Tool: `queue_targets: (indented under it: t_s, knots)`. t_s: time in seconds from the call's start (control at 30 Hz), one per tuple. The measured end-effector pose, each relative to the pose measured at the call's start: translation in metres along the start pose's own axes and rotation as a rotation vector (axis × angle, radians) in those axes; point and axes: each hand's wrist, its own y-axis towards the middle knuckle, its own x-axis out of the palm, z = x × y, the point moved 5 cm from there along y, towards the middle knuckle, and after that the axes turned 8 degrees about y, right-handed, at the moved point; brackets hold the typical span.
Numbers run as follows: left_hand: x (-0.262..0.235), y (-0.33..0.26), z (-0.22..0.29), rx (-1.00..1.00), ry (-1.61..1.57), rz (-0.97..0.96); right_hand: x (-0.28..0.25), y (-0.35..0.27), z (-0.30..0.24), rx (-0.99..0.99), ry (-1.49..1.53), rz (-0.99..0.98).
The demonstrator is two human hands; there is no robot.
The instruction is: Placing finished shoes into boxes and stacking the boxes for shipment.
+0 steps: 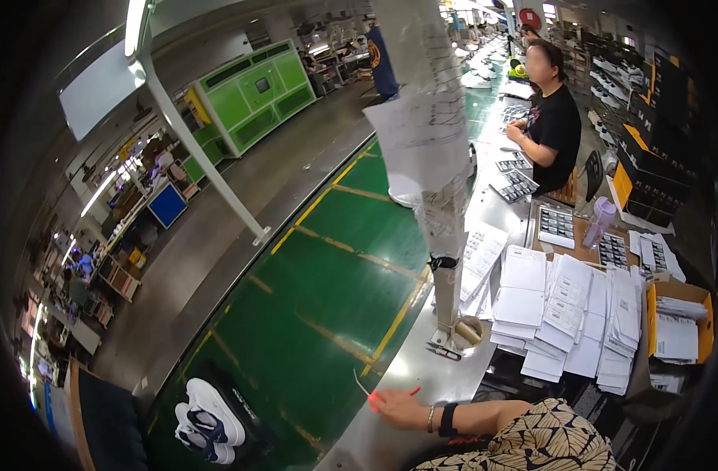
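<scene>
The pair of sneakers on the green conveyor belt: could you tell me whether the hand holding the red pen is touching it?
Apart. The head view shows the hand resting on the metal table edge, with green belt between it and the sneakers.

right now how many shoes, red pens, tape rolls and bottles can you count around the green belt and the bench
white and navy shoes: 2, side by side on the green belt
red pens: 1, at the fingers of the hand on the metal ledge
tape rolls: 1
pale purple bottles: 1
total: 5
</scene>
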Motion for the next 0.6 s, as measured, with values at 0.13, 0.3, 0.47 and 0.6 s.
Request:
queue_targets:
  t_s: [0.13, 0.3, 0.47, 0.6]
  knots:
    - [-0.013, 0.009, 0.014, 0.099, 0.173, 0.056, 0.021, -0.002, -0.025, -0.259, 0.022, -0.049]
    - [-0.023, 0.014, -0.014, 0.295, 0.276, 0.221, 0.053, -0.035, -0.027, -0.330, 0.136, -0.482]
    - [-0.066, 0.034, -0.053, 0.175, 0.288, 0.310, 0.043, -0.048, -0.005, -0.187, 0.210, -0.405]
    - [-0.138, 0.006, -0.103, -0.073, 0.701, 0.439, 0.043, -0.037, -0.007, -0.199, 0.212, -0.492]
